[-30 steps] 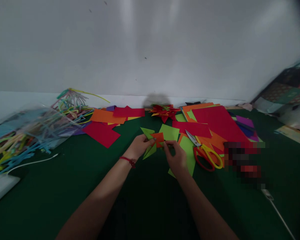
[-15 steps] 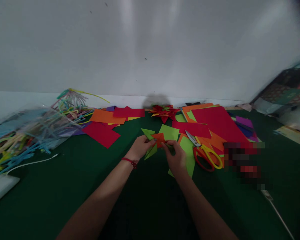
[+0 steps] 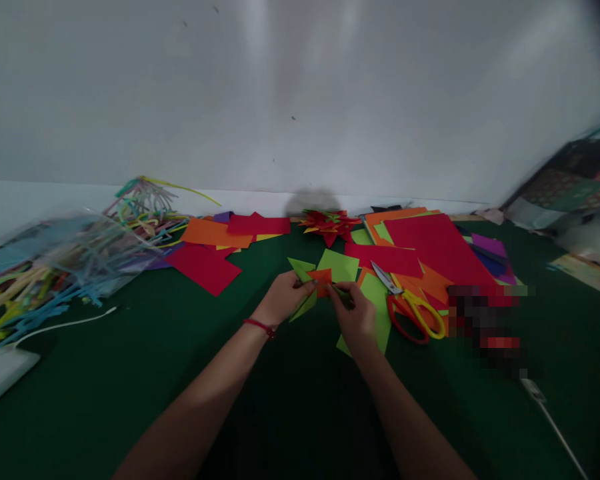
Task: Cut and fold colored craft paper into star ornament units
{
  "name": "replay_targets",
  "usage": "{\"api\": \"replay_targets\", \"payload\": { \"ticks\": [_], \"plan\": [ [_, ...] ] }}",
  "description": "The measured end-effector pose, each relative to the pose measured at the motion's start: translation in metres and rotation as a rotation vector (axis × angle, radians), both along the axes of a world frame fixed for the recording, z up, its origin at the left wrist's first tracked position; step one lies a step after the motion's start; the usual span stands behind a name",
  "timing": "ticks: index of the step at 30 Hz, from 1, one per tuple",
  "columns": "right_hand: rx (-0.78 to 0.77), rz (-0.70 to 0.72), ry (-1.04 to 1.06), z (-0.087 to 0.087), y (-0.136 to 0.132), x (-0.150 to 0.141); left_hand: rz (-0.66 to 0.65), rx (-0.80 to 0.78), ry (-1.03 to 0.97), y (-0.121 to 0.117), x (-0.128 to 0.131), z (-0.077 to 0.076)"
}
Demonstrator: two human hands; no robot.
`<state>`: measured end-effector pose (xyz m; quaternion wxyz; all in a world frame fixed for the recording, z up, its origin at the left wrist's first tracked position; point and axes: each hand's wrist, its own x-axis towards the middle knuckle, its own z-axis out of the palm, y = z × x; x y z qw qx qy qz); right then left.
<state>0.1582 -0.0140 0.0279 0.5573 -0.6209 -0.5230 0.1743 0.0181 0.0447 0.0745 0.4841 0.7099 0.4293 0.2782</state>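
Note:
Between my two hands is a folded paper piece, with pointed light-green paper (image 3: 303, 306) on the left and an orange paper part (image 3: 321, 277) in its middle. My left hand (image 3: 283, 297) is closed on its left side, thumb over the front. My right hand (image 3: 354, 309) pinches its right edge with thumb and forefinger; the pinched spot is partly hidden by the fingers. Just beyond the hands lies a light-green paper sheet (image 3: 339, 264) on the dark green table. Scissors (image 3: 415, 311) with red and yellow handles lie right of my right hand, blades slightly apart.
A red-orange folded-paper flower (image 3: 329, 223) stands by the white wall. Red sheets (image 3: 430, 243) and other coloured papers pile at right. An orange sheet (image 3: 210, 232) and a red sheet (image 3: 205, 268) lie left. Farther left are a clear bag (image 3: 100, 250), pipe cleaners (image 3: 25, 283) and a white device (image 3: 5, 373).
My left hand has shifted slightly right with the paper piece. The orange part, square-looking before, now shows a more pointed shape. My right fingers stay pinched at its edge.

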Motion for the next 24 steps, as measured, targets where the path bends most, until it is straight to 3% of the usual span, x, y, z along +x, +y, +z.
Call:
{"api": "replay_targets", "payload": {
  "ticks": [9,16,19,24],
  "plan": [
    [0.028,0.068,-0.032,0.003,0.001,0.002,-0.049,0.053,0.039,0.003,-0.004,0.001],
    [0.156,0.018,-0.068,0.002,-0.001,0.001,-0.053,-0.084,-0.145,0.007,-0.006,-0.006],
    [0.201,-0.009,-0.101,0.004,-0.003,0.000,-0.063,-0.067,-0.127,0.007,-0.008,-0.002],
    [0.204,0.072,-0.100,0.006,-0.003,-0.001,-0.029,-0.028,-0.082,0.005,-0.011,0.005]
  ]
}}
